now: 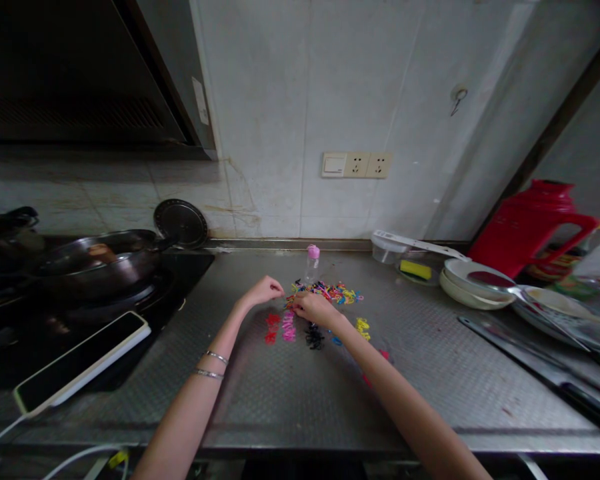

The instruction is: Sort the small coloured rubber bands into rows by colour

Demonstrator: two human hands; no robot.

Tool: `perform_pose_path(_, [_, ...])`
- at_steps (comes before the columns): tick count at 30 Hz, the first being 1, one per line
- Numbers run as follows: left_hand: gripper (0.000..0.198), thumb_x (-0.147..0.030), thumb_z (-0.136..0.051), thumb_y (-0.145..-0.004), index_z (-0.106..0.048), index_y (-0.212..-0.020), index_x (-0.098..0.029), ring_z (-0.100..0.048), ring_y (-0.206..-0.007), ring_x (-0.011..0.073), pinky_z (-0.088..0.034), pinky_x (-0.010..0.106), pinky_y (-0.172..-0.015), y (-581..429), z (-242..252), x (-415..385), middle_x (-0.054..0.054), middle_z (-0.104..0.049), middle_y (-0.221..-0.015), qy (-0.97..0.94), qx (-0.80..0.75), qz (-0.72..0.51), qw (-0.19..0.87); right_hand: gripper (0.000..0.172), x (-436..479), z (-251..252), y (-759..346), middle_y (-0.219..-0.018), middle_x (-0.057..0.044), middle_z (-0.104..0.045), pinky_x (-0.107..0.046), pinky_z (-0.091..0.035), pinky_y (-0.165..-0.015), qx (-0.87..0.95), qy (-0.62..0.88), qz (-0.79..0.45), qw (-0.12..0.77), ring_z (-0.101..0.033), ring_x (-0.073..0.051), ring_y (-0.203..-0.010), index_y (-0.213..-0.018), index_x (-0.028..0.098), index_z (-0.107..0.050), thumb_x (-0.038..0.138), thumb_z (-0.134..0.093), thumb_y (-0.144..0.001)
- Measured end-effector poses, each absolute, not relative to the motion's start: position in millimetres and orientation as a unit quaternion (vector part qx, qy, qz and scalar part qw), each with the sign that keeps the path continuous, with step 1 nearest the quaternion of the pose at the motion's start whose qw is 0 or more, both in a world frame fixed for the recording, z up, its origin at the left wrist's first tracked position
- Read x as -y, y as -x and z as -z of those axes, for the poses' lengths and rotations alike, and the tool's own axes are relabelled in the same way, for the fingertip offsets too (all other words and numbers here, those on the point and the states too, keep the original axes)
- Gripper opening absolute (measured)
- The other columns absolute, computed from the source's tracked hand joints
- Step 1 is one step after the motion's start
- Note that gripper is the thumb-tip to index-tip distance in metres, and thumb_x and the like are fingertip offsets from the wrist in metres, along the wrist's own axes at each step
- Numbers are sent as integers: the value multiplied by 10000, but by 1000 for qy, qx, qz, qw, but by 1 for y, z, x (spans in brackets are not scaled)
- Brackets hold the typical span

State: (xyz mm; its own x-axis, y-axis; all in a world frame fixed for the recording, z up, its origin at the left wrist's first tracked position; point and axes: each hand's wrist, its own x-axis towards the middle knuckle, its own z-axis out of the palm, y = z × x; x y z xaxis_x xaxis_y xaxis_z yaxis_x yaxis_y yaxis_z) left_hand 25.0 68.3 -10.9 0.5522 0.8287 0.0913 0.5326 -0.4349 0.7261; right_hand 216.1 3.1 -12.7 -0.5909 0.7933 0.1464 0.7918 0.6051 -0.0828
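A mixed pile of small coloured bands (347, 294), which look like tiny rubber hair ties, lies on the metal counter (260, 407). My left hand (266, 291) is just left of the pile, fingertips pinched together; whatever they hold is too small to name. At the pile's left edge, my right hand (316, 308) reaches down with its fingers closed, their tips partly hidden. In front lie sorted groups: red bands (272, 329), pink bands (289, 327), black bands (315, 337) and yellow bands (363, 329). Blue bands (337, 340) show partly beside my right forearm.
Behind the pile stands a small clear bottle with a pink cap (312, 263). To the left are a stove with a pan (100, 263) and a phone-like device (83, 360) on a cable. Bowls (473, 293), a knife (530, 373) and a red thermos jug (525, 227) occupy the right.
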Motion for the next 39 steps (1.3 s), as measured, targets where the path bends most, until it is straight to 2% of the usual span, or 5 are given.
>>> perform_pose_path(7, [252,-287,-546,-654,-680,-748,-95,-562,-624,150,-391,221,-564,-17,13,-75,67,-661,-685,-790,-444,-263,332,152,-17,15,-226,-771,-40,-620,-191,-381,-631,853,452,-111,235,-550,-116,-698,-773,145,-625,193,-480,-763])
perform_pose_path(13, [255,-297,-565,-649,-677,-763,-98,-549,-597,138,-384,219,-539,-10,11,-77,61,-654,-669,-769,-461,-284,341,230,-29,6,-233,-720,-46,-642,-205,-403,-616,793,435,-230,359,-545,-119,-654,-763,106,-655,267,-492,-745])
perform_pose_path(25, [264,-305,-586,-637,-676,-761,-90,-448,-483,86,-298,191,-442,9,7,-78,27,-597,-562,-730,-503,-294,358,232,-38,0,-201,-674,-29,-651,-208,-422,-576,803,393,-311,322,-541,-113,-605,-745,112,-675,262,-506,-693])
perform_pose_path(32, [458,-394,-599,-649,-619,-1013,-116,-406,-414,54,-226,174,-376,-8,-11,-50,-19,-537,-522,-734,-418,-209,492,259,-51,10,-195,-694,-39,-652,-218,-429,-613,755,392,-356,386,-553,-119,-632,-744,100,-663,301,-504,-701])
perform_pose_path(39, [334,-380,-553,-690,-642,-831,-90,-467,-427,63,-276,176,-363,-30,-1,-51,25,-604,-640,-733,-402,-266,481,253,-57,21,-204,-655,-32,-631,-203,-411,-564,738,409,-344,412,-530,-104,-587,-741,102,-646,312,-508,-712])
